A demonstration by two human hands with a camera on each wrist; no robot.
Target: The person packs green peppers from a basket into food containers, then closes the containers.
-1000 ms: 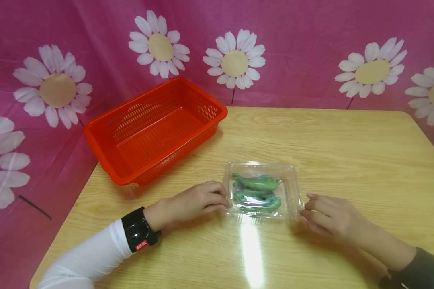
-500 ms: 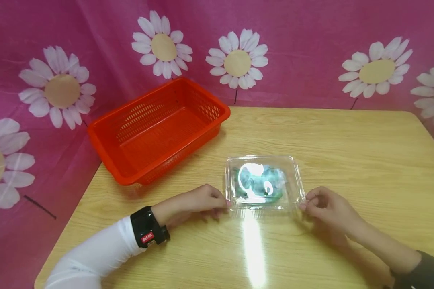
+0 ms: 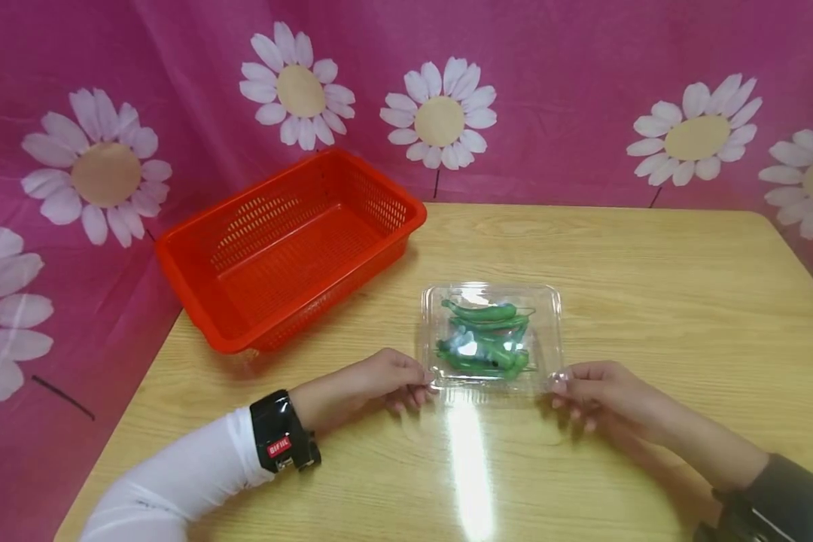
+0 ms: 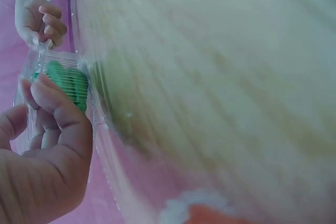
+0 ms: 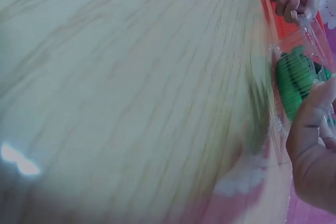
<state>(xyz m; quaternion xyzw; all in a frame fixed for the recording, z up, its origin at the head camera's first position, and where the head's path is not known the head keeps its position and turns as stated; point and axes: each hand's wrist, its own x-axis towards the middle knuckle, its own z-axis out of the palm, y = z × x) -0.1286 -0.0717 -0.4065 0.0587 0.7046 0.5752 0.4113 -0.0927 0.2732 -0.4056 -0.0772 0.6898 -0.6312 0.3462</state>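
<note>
A clear plastic clamshell box (image 3: pixel 546 331) sits over the middle of the table, with several green peppers (image 3: pixel 484 350) showing through its top. My left hand (image 3: pixel 382 378) pinches the near left corner of the box between thumb and fingers. At the near right corner, my right hand (image 3: pixel 610 395) pinches the rim in the same manner. The left wrist view looks along the ribbed side of the box, with the peppers (image 4: pixel 67 82) behind it. Whether the box's underside touches the table, I cannot tell.
An orange-red perforated basket (image 3: pixel 291 248) stands at the back left of the wooden table (image 3: pixel 616 263). Behind the table hangs a pink cloth (image 3: pixel 555 98) with daisy prints. A bright reflection lies on the tabletop in front of the box.
The box has shifted a little away from me, its top glare changing, and the peppers inside lie differently. Both hands stay at the near corners, with the fingers shifting under the rim.
</note>
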